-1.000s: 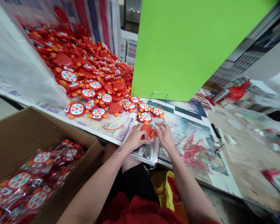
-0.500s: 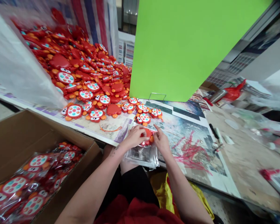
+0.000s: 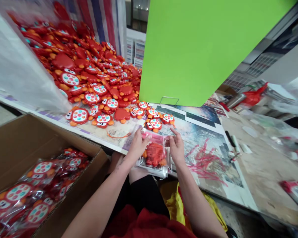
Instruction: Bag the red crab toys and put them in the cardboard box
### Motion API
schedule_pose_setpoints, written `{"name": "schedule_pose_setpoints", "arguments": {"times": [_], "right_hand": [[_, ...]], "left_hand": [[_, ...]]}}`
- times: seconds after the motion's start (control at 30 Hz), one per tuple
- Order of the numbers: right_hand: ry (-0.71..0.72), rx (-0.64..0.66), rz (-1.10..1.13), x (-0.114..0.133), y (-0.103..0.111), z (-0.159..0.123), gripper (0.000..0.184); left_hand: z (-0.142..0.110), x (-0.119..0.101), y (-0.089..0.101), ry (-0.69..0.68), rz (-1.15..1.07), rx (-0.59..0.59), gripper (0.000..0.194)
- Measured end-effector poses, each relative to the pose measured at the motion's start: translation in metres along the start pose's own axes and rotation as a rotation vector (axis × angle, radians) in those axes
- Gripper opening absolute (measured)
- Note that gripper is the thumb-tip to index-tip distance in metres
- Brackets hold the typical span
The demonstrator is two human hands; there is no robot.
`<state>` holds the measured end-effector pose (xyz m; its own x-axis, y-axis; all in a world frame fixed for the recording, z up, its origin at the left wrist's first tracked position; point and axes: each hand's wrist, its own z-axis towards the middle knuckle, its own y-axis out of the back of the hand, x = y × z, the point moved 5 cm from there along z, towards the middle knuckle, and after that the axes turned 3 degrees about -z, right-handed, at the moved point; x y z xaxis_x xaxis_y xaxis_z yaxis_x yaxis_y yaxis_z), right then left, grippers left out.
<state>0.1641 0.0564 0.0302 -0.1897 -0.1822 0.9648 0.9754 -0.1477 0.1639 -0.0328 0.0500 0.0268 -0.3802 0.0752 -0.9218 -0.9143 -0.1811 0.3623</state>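
1. Green board [image 3: 198,49] stands at 1 o'clock; red crab toys [image 3: 89,76] heaped at 11 o'clock.
2. Cardboard box [image 3: 20,142] at 8 o'clock holds bagged toys.
3. Left hand [image 3: 137,145] and right hand [image 3: 176,147] pinch clear bag [image 3: 155,153], toy inside, at 6 o'clock table edge.

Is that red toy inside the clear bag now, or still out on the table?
Inside. The red toy shows through the clear bag, which the left hand and right hand pinch at its top corners.

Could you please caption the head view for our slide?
Both hands, left hand and right hand, hold a clear bag containing a red toy.
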Motion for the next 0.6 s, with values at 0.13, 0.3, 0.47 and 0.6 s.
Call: {"name": "schedule_pose_setpoints", "arguments": {"times": [0.13, 0.3, 0.47, 0.6], "right_hand": [[0.126, -0.034, -0.173, -0.002, 0.004, 0.005, 0.041], [0.472, 0.026, -0.484, 0.029, -0.007, 0.005, 0.03], [0.571, 0.197, -0.581, 0.051, -0.035, 0.003, 0.035], [0.614, 0.223, -0.665, 0.052, -0.047, 0.002, 0.04]], "left_hand": [[0.001, 0.015, -0.008, 0.114, -0.036, 0.151, 0.023], [0.0, 0.017, -0.018, 0.166, -0.292, 0.199, 0.007], [-0.003, 0.012, -0.024, 0.232, -0.556, 0.231, 0.021], [-0.001, 0.014, -0.023, 0.208, -0.557, 0.224, 0.04]]}}
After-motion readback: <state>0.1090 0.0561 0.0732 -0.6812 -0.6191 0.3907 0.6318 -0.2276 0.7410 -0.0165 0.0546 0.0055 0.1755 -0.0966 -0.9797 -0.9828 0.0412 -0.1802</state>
